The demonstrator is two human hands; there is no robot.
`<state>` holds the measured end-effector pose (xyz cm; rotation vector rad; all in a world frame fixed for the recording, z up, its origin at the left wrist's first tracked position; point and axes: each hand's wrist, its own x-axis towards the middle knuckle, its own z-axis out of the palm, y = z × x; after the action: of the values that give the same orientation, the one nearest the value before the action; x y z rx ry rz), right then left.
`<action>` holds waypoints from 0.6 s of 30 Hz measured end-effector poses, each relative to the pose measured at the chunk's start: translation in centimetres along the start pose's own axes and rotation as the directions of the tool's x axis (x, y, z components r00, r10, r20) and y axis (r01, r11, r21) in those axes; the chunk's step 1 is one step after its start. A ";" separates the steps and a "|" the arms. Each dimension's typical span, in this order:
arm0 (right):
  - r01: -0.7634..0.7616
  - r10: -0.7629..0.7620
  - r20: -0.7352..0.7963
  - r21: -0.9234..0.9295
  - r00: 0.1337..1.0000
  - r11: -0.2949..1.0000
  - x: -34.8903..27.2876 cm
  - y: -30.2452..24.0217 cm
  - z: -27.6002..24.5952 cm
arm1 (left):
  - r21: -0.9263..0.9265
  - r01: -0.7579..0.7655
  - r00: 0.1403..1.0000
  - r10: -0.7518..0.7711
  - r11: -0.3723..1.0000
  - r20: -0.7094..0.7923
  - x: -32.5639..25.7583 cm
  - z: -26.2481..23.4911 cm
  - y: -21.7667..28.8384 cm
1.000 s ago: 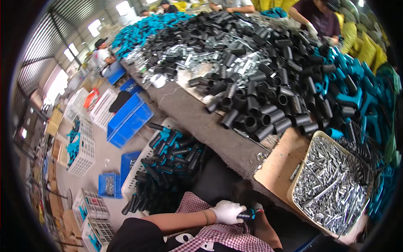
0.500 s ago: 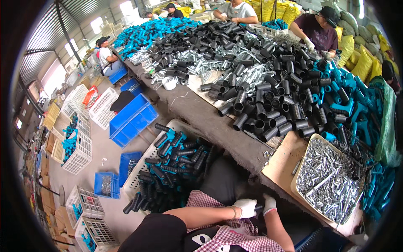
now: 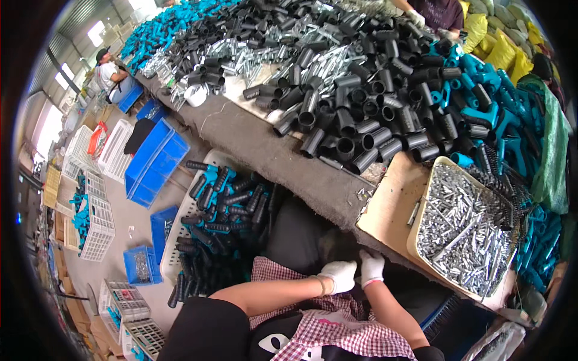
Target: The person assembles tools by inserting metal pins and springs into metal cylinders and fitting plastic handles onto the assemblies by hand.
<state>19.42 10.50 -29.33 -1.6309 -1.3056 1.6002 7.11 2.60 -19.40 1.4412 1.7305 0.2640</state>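
Below the table edge, over my lap, my left hand (image 3: 339, 277) in a white glove is closed. Anything in its fingers is hidden by the hand. My right hand (image 3: 371, 268), gloved in white too, is close beside it with curled fingers; its grip is dark and hard to see. To the left of my legs, a white perforated crate (image 3: 173, 243) is heaped with teal and black handled parts (image 3: 220, 204). On the table to the right, a cream tray (image 3: 415, 237) full of small silver metal pins (image 3: 460, 231) rests on a board (image 3: 388, 198).
Black plastic sleeves (image 3: 367, 114) and silver metal parts are heaped on the table (image 3: 259, 141), with teal housings (image 3: 512, 132) on the right. Blue bins (image 3: 153, 165) and white crates (image 3: 99, 228) stand on the left floor. A co-worker's gloved hand (image 3: 415, 18) works across the table.
The view has tilted down and shifted right. My hands have drawn closer together; the dark piece seen between them before is now hidden from view.
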 end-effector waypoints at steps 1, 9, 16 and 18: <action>-0.043 0.042 0.011 0.128 0.999 0.991 -1.7 -3.0 0.0 | 0.025 -0.008 1.000 0.008 1.000 -0.019 -0.3 0.1 -0.4; 0.089 -0.095 -0.036 -0.149 0.995 0.985 1.2 1.3 0.8 | -0.042 -0.014 0.997 0.010 0.999 -0.075 2.6 4.3 -2.0; -0.117 0.057 0.143 0.451 0.988 0.885 -2.8 -2.8 -6.8 | 0.035 -0.237 0.970 0.238 0.971 -0.039 -7.5 -11.4 2.3; -0.162 0.069 0.234 0.409 0.970 0.898 -3.2 -1.3 -9.7 | -0.052 -0.223 0.967 0.214 0.974 -0.137 -13.5 -17.3 1.2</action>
<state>28.75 10.79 -24.92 -1.3108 -0.8756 2.0132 -4.62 -3.10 -1.65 1.5968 1.6485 0.5407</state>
